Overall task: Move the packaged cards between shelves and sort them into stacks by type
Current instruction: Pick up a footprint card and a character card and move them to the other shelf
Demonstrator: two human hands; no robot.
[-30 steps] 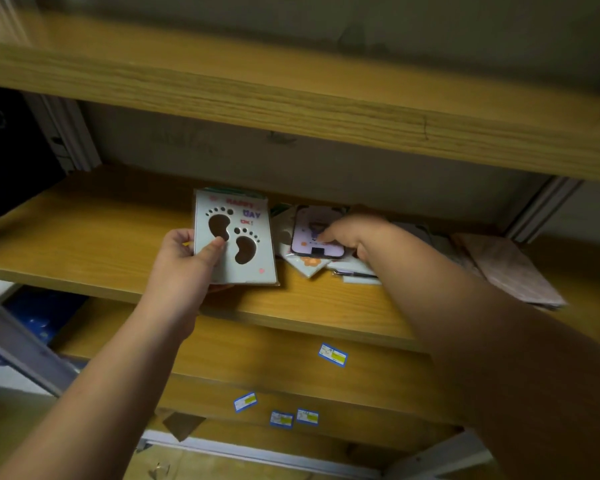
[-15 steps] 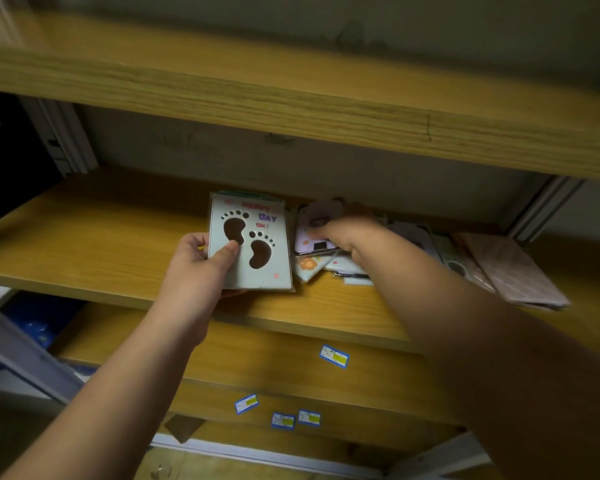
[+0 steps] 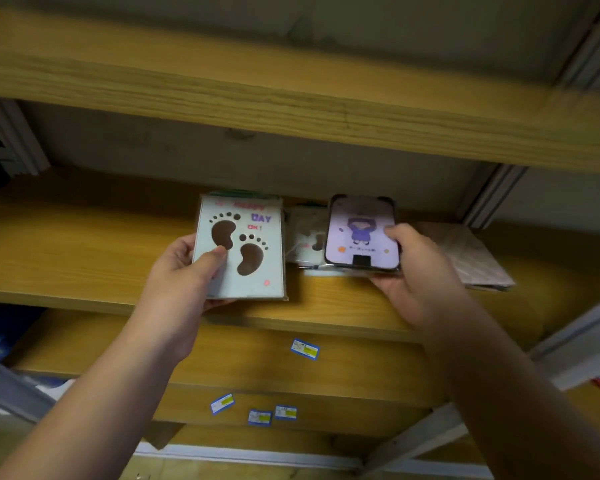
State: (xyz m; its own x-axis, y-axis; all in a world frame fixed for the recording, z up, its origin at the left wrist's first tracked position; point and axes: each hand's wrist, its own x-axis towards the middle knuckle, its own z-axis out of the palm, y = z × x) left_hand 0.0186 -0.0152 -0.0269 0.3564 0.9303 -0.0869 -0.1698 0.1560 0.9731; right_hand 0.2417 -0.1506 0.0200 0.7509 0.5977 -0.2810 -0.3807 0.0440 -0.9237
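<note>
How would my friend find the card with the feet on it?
Look at the middle wooden shelf, near its front edge. The left hand holds a stack of cards there, and the feet card is on top. It is pale with two big brown footprints, while the purple card in the right hand shows a little figure.

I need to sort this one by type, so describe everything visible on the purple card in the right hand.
The glossy purple card with rounded dark corners shows a cartoon figure in purple, small orange marks and a black tab at its bottom edge. It is tilted face-up above the wooden shelf, gripped by the right hand, thumb on its right edge, fingers beneath.
</note>
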